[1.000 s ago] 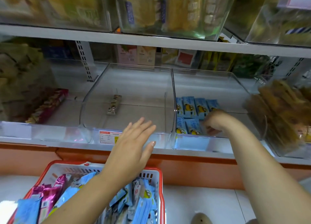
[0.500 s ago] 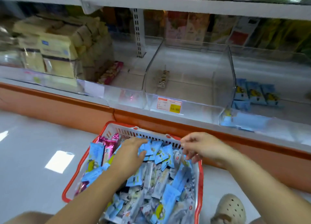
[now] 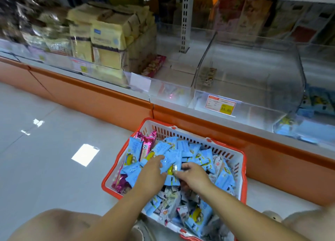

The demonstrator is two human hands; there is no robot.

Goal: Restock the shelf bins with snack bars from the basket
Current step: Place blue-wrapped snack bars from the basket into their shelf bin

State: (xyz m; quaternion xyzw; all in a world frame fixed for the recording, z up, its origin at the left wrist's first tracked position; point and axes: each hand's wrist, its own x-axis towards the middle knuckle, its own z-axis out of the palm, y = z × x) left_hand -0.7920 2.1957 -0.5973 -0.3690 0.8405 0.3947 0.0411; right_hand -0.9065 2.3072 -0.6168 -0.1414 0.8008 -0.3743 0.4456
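Note:
A red-rimmed white basket (image 3: 243,168) stands on the floor, heaped with blue snack bars (image 3: 183,148), a few pink ones (image 3: 147,143) at its left and pale grey ones near me. Both hands are down in the heap. My left hand (image 3: 152,170) rests on blue bars with its fingers curled over one. My right hand (image 3: 194,174) pinches a blue bar (image 3: 171,170) that lies between the two hands. Above, the clear shelf bin (image 3: 253,81) holds a single bar (image 3: 208,75). The bin to its right (image 3: 315,103) holds blue bars.
An orange plinth (image 3: 108,103) runs under the shelf. Left of the near-empty bin sit a red pack (image 3: 154,65) and stacked yellow bags (image 3: 107,41). My knees (image 3: 54,224) flank the basket, with a pale shoe (image 3: 272,216) at right. Grey glossy floor (image 3: 45,141) stretches left.
Both hands came down from the shelf bins into the basket. My view swung down and left, and the hands have closed in on the same blue bar.

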